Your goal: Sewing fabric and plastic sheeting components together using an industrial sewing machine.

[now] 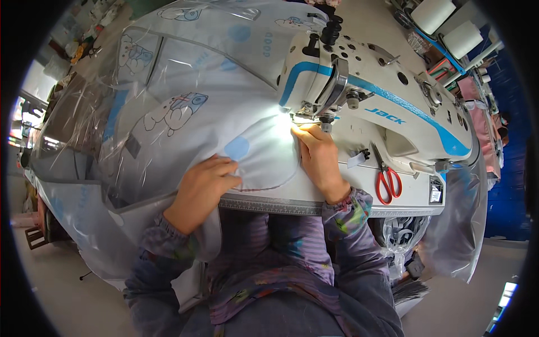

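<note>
Looking down at the worktable, we see a pale grey-blue fabric (208,73) spread wide across the left and far side, printed with outlined cartoon bears and solid blue dots. Soft folds run through it, a thin dark line follows its rounded near edge, and its right part reaches under the lit head of the white-and-blue sewing machine (387,106).

On the left, our left hand (203,188) lies over the fabric's near part, fingers bent and close together, thumb slightly apart; we can't tell whether it pinches a fold. Over on the right, our right hand (323,160) has its fingers curled together, tips touching the cloth just beside the machine's foot; a pinch there we can't make out.

Farther right, red-handled scissors (387,181) lie on the table. Below the table's right end, a clear plastic bag (400,261) holds looped grey strips (401,233).
</note>
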